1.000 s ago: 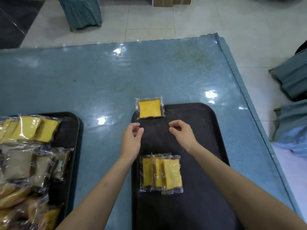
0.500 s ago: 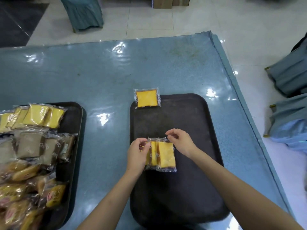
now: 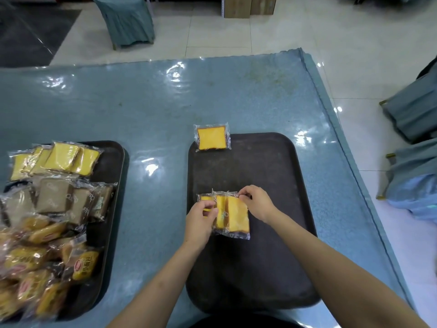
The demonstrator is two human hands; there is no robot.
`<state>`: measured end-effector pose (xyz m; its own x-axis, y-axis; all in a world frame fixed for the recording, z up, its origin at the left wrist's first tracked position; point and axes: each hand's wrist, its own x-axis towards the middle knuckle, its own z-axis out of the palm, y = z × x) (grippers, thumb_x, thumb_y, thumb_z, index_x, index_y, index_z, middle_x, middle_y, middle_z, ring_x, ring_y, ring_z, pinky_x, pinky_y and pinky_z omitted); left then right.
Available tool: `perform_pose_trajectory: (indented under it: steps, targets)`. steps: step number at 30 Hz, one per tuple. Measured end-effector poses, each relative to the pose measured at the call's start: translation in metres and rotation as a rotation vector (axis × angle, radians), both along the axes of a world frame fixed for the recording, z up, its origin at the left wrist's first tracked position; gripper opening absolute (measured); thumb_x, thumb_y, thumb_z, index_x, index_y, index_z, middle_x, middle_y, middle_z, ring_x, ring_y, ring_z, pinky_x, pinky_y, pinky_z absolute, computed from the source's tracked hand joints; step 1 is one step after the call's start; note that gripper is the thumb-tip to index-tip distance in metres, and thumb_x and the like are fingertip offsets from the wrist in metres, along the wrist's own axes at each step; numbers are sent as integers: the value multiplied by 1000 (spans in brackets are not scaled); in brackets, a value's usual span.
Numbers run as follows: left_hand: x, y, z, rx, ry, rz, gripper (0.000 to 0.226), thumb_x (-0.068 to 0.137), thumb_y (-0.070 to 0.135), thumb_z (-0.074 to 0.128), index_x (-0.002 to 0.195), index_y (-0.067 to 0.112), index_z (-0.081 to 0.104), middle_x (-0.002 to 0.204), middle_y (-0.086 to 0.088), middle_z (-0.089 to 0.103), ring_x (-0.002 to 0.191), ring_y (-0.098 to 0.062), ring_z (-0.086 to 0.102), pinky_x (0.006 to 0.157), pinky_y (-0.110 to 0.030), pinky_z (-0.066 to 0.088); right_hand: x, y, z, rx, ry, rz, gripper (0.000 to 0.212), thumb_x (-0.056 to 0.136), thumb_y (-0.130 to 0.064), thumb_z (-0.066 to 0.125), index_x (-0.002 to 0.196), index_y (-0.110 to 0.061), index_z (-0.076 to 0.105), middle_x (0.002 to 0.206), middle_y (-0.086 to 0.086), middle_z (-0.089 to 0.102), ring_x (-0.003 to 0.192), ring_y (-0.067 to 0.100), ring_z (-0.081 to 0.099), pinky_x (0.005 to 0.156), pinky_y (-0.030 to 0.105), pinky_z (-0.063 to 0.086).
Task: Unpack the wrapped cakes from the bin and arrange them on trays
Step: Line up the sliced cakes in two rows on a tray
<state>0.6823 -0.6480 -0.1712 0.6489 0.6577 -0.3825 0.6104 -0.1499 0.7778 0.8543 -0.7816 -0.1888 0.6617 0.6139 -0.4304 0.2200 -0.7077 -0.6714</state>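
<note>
Black tray (image 3: 279, 162) holds overlapping wrapped cakes (image 3: 233, 215), pinched by left hand (image 3: 199, 221) and right hand (image 3: 256, 204); another cake (image 3: 211, 138) overhangs its far rim.

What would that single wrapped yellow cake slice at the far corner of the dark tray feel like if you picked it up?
The wrapped yellow cake slice is probably light and soft, since it looks like sponge. Its clear, glossy wrapper looks loose at the edges, so it may crinkle and feel slippery. Lying flat across the dark tray's far rim, it shouldn't roll.
</note>
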Motion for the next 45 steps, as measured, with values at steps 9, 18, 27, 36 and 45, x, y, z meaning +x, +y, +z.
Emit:
perform_pose_trajectory:
  steps: [9, 18, 27, 36, 45]
  targets:
    - [-2, 3, 7, -119, -101, 105, 11, 102, 27, 63, 109, 26, 72, 106, 9, 72, 102, -8, 67, 88, -27, 56, 6, -5, 15, 130, 39, -129, 12, 106, -18, 56, 99, -19, 67, 93, -4, 69, 85, 11, 62, 71, 21, 45]
    - [7, 8, 25, -347, -207, 261, 19, 104, 41, 57, 108, 26, 68, 103, 5, 75, 95, -10, 73, 75, -21, 57, 6, 5, 27, 290, 136, -324, 12, 106, -15, 58, 99, -19, 67, 94, -3, 71, 86, 8, 64, 77, 20, 46]
    - [21, 34, 24, -305, -232, 176, 22, 94, 19, 75, 115, 20, 69, 110, 3, 74, 103, -13, 70, 90, -32, 58, 8, 12, 26, 405, 261, -480, 10, 104, -21, 64, 101, -15, 71, 92, -1, 76, 83, 5, 68, 80, 22, 51]
    - [58, 71, 23, -188, -162, 163, 26, 99, 18, 69, 121, 29, 63, 113, 9, 68, 105, -13, 67, 92, -38, 59, 24, 32, 30, 454, 322, -473, 12, 101, -14, 69, 113, -12, 73, 91, -2, 75, 73, -3, 66, 66, 13, 50]
    - [92, 106, 8, -101, -82, 145, 18, 98, 15, 70, 114, 24, 65, 102, 14, 67, 97, -4, 64, 73, -15, 47, 51, 68, 16, 378, 263, -451, 9, 100, -14, 70, 108, -17, 73, 91, -2, 73, 77, 5, 65, 70, 18, 52]
